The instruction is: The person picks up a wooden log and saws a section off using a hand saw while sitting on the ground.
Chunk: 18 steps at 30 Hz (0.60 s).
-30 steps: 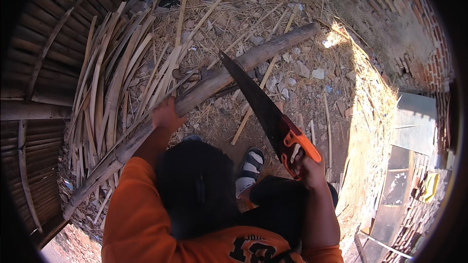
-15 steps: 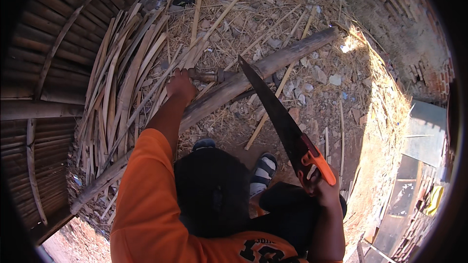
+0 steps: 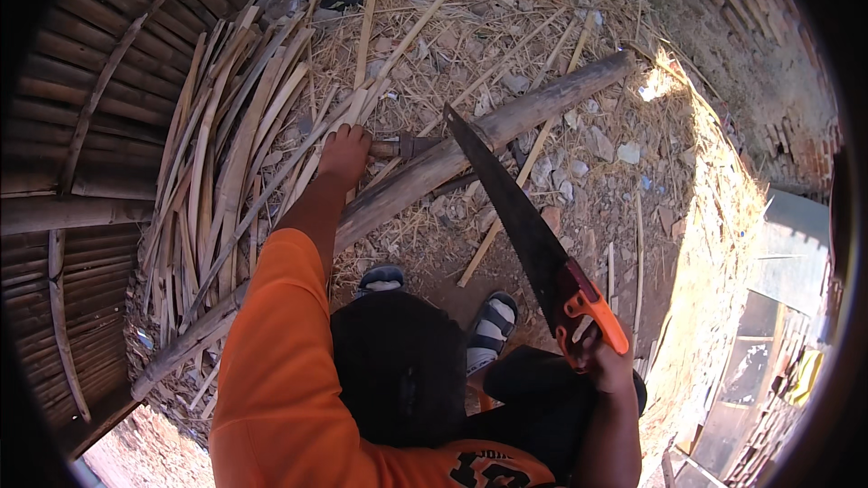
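In my right hand (image 3: 604, 359), closed round its orange handle, is a handsaw (image 3: 506, 194). Its long dark blade slants up and left, and the tip overlaps the round wooden pole (image 3: 542, 107) in this view. Whether the blade touches the wood I cannot tell. My left hand (image 3: 344, 155) is closed at the near end of a chisel-like tool (image 3: 407, 145) with a brownish handle and a wider metal part. That tool points right toward the pole, and its far end is hard to make out. The pole lies diagonally across the ground, partly behind my left arm.
A pile of split bamboo strips (image 3: 221, 126) lies left, beside a slatted bamboo wall (image 3: 113, 81). Straw, stones and loose strips cover the ground. My sandalled feet (image 3: 493, 325) are near the pole. A brick wall (image 3: 750, 0) and grey sheets (image 3: 791, 244) stand right.
The view has shifted slightly, bringing more of my left foot into sight. Both hands keep their grips, and the saw stays at nearly the same angle.
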Motion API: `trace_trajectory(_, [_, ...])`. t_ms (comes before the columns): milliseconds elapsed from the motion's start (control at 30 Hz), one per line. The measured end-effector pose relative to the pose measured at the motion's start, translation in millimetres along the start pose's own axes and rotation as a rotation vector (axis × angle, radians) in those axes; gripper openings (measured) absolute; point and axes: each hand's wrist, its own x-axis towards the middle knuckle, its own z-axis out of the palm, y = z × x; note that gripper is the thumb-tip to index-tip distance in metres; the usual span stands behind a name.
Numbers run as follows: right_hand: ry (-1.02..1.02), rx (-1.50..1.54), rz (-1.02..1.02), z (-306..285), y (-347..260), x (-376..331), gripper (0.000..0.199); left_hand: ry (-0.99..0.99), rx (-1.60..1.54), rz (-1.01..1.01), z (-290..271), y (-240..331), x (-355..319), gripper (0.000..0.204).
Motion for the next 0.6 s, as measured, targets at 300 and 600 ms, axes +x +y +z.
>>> trace_trajectory(300, [-0.022,-0.063,-0.003,5,-9,-2,0.011,0.312,-0.276,-0.368,-1,-66,-27,0.042])
trace_trajectory(600, [-0.008,-0.21,-0.022,13,-20,-14,0.012,-0.059,-0.564,-0.18,-65,17,-94,0.096])
